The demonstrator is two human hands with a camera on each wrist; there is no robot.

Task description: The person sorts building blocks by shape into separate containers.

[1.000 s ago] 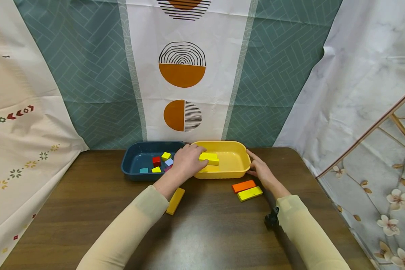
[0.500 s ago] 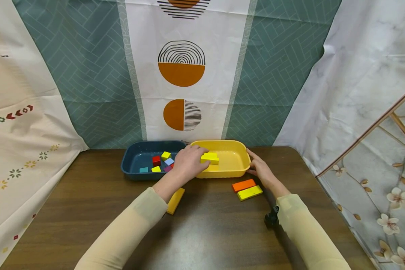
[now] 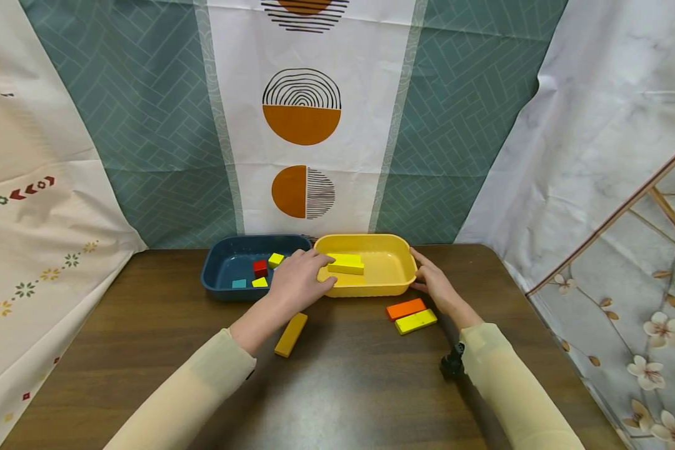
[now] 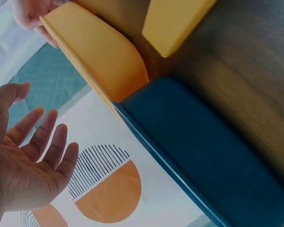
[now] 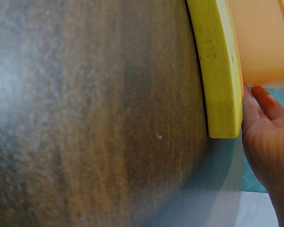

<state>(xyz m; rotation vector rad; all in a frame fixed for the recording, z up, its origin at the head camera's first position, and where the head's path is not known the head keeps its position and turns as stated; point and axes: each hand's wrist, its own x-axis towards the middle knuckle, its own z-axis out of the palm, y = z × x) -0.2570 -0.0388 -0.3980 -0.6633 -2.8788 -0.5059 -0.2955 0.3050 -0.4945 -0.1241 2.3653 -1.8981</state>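
My left hand [image 3: 297, 280] hovers over the meeting ends of the dark blue tray [image 3: 216, 275] and the yellow tray [image 3: 390, 272]. Its fingers are spread and loosely bent, and the left wrist view shows nothing in the palm. Just right of its fingertips, yellow blocks [image 3: 346, 267] lie together inside the yellow tray. At that tray's right end, my right hand [image 3: 437, 290] touches the outer wall with extended fingers. Small cubes, among them a red cube [image 3: 260, 269] and a yellow cube [image 3: 275, 260], sit in the blue tray; my left hand hides part of it.
An orange block [image 3: 405, 309] and a yellow block [image 3: 415, 322] lie side by side on the wooden table [image 3: 337, 387], in front of the yellow tray. A mustard block [image 3: 291, 335] lies near my left forearm. Patterned cloth [image 3: 304, 137] hangs behind the trays.
My left hand has drawn back leftward from the yellow blocks, exposing more of them and the yellow tray's left end, and covering more of the cubes. My right hand keeps its place.
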